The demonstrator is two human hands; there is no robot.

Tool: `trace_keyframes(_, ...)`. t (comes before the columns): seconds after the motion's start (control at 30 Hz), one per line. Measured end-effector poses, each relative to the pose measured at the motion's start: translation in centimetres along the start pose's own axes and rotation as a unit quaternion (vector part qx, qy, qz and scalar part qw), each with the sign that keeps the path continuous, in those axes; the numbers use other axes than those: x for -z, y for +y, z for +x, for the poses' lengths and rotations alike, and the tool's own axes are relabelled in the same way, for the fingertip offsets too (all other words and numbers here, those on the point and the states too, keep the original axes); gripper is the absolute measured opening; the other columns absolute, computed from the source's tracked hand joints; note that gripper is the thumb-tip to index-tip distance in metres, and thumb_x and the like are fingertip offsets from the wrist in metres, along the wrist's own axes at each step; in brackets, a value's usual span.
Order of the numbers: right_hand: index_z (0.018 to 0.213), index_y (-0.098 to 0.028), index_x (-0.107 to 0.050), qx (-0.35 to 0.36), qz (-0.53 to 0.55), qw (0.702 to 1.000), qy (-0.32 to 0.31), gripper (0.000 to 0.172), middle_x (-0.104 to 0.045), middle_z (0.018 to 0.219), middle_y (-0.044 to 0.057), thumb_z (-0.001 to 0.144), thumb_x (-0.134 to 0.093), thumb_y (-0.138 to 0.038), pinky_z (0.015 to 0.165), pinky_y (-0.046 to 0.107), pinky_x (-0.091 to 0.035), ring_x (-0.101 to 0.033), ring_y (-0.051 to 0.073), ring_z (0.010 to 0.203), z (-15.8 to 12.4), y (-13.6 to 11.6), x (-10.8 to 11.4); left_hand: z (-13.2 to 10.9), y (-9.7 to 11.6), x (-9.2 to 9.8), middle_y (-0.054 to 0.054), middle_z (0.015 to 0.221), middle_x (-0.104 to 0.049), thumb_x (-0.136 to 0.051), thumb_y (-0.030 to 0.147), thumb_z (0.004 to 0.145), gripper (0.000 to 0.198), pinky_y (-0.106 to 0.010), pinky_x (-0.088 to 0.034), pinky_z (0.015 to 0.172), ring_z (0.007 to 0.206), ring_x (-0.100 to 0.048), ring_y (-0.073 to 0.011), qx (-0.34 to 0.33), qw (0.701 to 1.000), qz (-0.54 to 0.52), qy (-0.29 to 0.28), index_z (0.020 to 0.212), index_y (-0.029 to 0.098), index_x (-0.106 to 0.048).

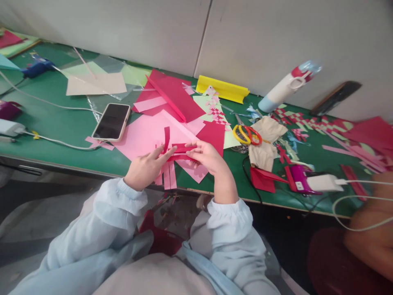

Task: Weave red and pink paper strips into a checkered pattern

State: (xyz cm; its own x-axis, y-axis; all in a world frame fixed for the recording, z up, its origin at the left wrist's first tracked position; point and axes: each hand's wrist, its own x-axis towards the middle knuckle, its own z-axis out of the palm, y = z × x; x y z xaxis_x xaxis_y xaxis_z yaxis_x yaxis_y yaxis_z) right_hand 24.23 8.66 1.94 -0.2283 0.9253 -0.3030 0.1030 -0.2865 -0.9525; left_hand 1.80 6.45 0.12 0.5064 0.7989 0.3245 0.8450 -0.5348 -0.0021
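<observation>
My left hand (pixel 146 167) and my right hand (pixel 206 156) meet over a small weave of red and pink paper strips (pixel 175 157) at the near edge of the green table (pixel 61 123). The left fingers pinch the strips from the left. From the right, the other hand's fingers pinch a red strip (pixel 183 148). Pink strip ends (pixel 168 178) hang over the table edge below the hands. One red strip (pixel 166 138) curls upward. Beneath lies a pink paper sheet (pixel 144 135).
A phone (pixel 111 121) lies left of the sheets, with white cables and a charger (pixel 10 127). Scissors (pixel 247 134), a cloth, a bottle (pixel 287 87), a yellow folded sheet (pixel 222 88) and woven paper pieces lie to the right. Another person's arm (pixel 371 229) shows at far right.
</observation>
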Motion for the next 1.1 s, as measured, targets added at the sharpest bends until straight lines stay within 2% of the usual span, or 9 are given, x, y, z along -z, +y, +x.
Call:
trace_keyframes(0.07, 0.105, -0.018, -0.057, 0.011, 0.007, 1.0, -0.008, 0.026, -0.064, 0.059, -0.003, 0.083, -0.068, -0.025, 0.044, 0.019, -0.049, -0.061, 0.011, 0.049, 0.0, 0.2, -0.2, 0.1, 0.1, 0.0, -0.011, 0.117, -0.071, -0.049, 0.029, 0.094, 0.035, -0.029, -0.054, 0.056, 0.08, -0.073, -0.0227, -0.017, 1.0, -0.008, 0.015, 0.126, 0.025, -0.064)
trace_keyframes(0.17, 0.105, -0.02, -0.057, 0.039, 0.023, 0.999, -0.015, 0.027, -0.064, 0.064, -0.004, 0.083, -0.068, -0.031, 0.046, 0.019, -0.049, -0.062, 0.01, 0.052, -0.2, 0.1, -0.7, 0.2, 0.3, -0.2, -0.011, 0.108, -0.073, -0.053, 0.042, 0.093, 0.036, -0.03, -0.052, 0.056, 0.08, -0.073, -0.0236, -0.02, 0.999, -0.026, 0.029, 0.117, 0.021, -0.068)
trace_keyframes(0.3, 0.107, -0.022, -0.053, 0.086, 0.024, 0.996, -0.015, 0.029, -0.068, 0.085, 0.002, 0.088, -0.059, -0.043, 0.057, 0.021, -0.052, -0.068, 0.012, 0.071, -1.2, -0.7, -1.4, 0.3, 0.3, -0.5, -0.01, 0.103, -0.074, -0.049, 0.036, 0.096, 0.032, -0.03, -0.049, 0.054, 0.077, -0.072, -0.0222, -0.005, 0.999, -0.04, 0.033, 0.114, 0.021, -0.07)
trace_keyframes(0.37, 0.1, -0.022, -0.052, 0.114, -0.049, 0.992, -0.019, 0.026, -0.068, 0.091, 0.002, 0.088, -0.06, -0.044, 0.063, 0.024, -0.052, -0.066, 0.013, 0.078, -2.0, -1.1, -1.5, 0.2, 0.3, -0.6, -0.009, 0.1, -0.075, -0.047, 0.034, 0.096, 0.032, -0.031, -0.047, 0.052, 0.076, -0.072, -0.0219, -0.003, 0.999, -0.031, 0.034, 0.114, 0.02, -0.07)
trace_keyframes(0.5, 0.086, -0.022, -0.053, 0.131, -0.305, 0.939, -0.084, 0.025, -0.06, 0.078, -0.003, 0.075, -0.075, -0.028, 0.065, 0.026, -0.045, -0.057, 0.013, 0.071, -3.8, -1.2, -1.8, 0.1, 0.2, -0.6, -0.008, 0.1, -0.076, -0.045, 0.033, 0.096, 0.032, -0.031, -0.046, 0.053, 0.077, -0.071, -0.0221, -0.004, 0.999, -0.024, 0.032, 0.113, 0.02, -0.07)
trace_keyframes(0.6, 0.09, -0.021, -0.053, 0.149, -0.398, 0.897, -0.119, 0.03, -0.059, 0.083, -0.002, 0.072, -0.077, -0.022, 0.066, 0.028, -0.043, -0.056, 0.015, 0.076, -4.5, -0.7, -2.5, 0.1, 0.2, -0.7, -0.009, 0.101, -0.075, -0.046, 0.029, 0.095, 0.031, -0.03, -0.047, 0.054, 0.079, -0.071, -0.0222, 0.002, 0.999, -0.035, 0.031, 0.112, 0.02, -0.07)
trace_keyframes(0.77, 0.095, -0.018, -0.059, 0.184, -0.493, 0.841, -0.125, 0.034, -0.061, 0.102, 0.007, 0.07, -0.081, -0.022, 0.079, 0.034, -0.045, -0.058, 0.024, 0.099, -4.4, 0.2, -3.3, 0.2, 0.2, -0.8, -0.007, 0.095, -0.076, -0.045, 0.032, 0.096, 0.031, -0.029, -0.045, 0.054, 0.077, -0.07, -0.0211, 0.011, 0.999, -0.027, 0.033, 0.106, 0.021, -0.072)
trace_keyframes(0.87, 0.103, -0.019, -0.062, 0.185, -0.504, 0.834, -0.13, 0.036, -0.061, 0.104, 0.008, 0.072, -0.08, -0.023, 0.082, 0.035, -0.046, -0.058, 0.025, 0.102, -4.3, 0.5, -3.3, 0.2, 0.2, -0.8, -0.008, 0.092, -0.076, -0.044, 0.033, 0.096, 0.032, -0.03, -0.045, 0.054, 0.076, -0.07, -0.0215, 0.006, 0.999, -0.029, 0.033, 0.106, 0.021, -0.072)
trace_keyframes(1.1, 0.104, -0.019, -0.068, 0.195, -0.479, 0.845, -0.136, 0.022, -0.063, 0.1, 0.007, 0.082, -0.07, -0.022, 0.081, 0.032, -0.045, -0.06, 0.022, 0.098, -4.1, 0.4, -2.9, 0.2, 0.0, -0.8, -0.006, 0.094, -0.076, -0.046, 0.032, 0.096, 0.031, -0.031, -0.044, 0.052, 0.075, -0.071, -0.0223, 0.003, 0.999, -0.027, 0.041, 0.106, 0.02, -0.072)
